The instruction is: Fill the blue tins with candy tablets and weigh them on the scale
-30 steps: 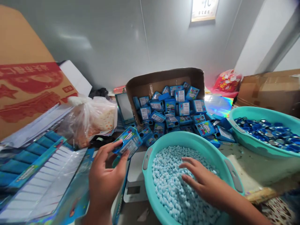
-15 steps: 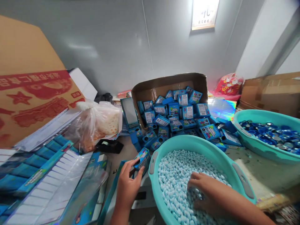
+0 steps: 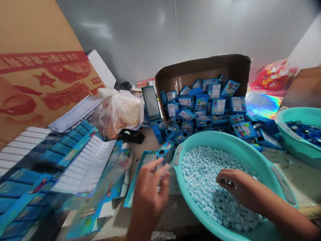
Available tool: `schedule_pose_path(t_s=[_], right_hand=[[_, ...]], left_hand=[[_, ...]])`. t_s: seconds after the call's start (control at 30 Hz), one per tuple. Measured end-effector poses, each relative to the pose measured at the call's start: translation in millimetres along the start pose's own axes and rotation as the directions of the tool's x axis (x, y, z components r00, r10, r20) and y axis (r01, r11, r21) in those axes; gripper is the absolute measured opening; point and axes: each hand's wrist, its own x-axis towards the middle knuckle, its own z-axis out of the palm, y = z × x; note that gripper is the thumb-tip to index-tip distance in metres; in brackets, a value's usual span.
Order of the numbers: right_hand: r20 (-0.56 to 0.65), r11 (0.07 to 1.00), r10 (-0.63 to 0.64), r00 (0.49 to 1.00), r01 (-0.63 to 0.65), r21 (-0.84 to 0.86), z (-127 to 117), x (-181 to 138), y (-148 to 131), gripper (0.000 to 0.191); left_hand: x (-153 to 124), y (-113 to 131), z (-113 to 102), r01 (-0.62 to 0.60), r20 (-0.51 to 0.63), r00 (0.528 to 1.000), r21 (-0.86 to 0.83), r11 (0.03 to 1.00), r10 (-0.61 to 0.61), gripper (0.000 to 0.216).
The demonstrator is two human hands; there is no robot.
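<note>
My left hand, smeared by motion, is just in front of a small blue candy box; its fingers are apart and nothing shows in them. The box stands against the left side of a turquoise basin, by the grey handle. Pale blue candies fill much of that basin. Over them hangs my right hand, its fingers curled and thumb tucked in. Whatever lies within those fingers is hidden. Below the box, an open blue tray lies partly behind my left hand.
A carton spills small blue boxes behind the basin. Another turquoise basin with shiny blue pieces stands right. At left are a large printed carton, packed display trays, a tied plastic bag and a black tape dispenser.
My left hand has let go of the small blue box and drawn back toward me. My right hand has risen out of the candies, where something shiny showed in it. The view has shifted left.
</note>
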Motion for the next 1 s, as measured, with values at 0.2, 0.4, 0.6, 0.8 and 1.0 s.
schedule_pose_path(t_s=[0.2, 0.4, 0.6, 0.8, 1.0], right_hand=[[0.011, 0.997, 0.080, 0.997, -0.080, 0.013, -9, 3, 1, 0.027], [0.208, 0.994, 0.109, 0.972, -0.107, -0.021, -3, -3, -1, 0.028], [0.238, 0.978, 0.202, 0.950, -0.182, -0.106, 0, -2, -1, 0.052], [0.287, 0.976, 0.207, 0.935, -0.178, -0.125, -3, 1, -4, 0.027], [0.281, 0.983, 0.178, 0.943, -0.156, -0.100, -4, 2, -10, 0.021]], left_hand=[[-12, 68, 71, -0.246, 0.784, 0.558, -0.158, 0.956, 0.273, 0.035], [2, 55, 83, -0.148, 0.868, 0.447, -0.167, 0.975, 0.217, 0.043], [-5, 53, 84, -0.040, 0.846, 0.514, -0.143, 0.989, 0.143, 0.020], [-8, 52, 87, -0.093, 0.828, 0.532, -0.154, 0.984, 0.180, 0.020], [-13, 52, 91, -0.185, 0.793, 0.560, -0.163, 0.969, 0.240, 0.012]])
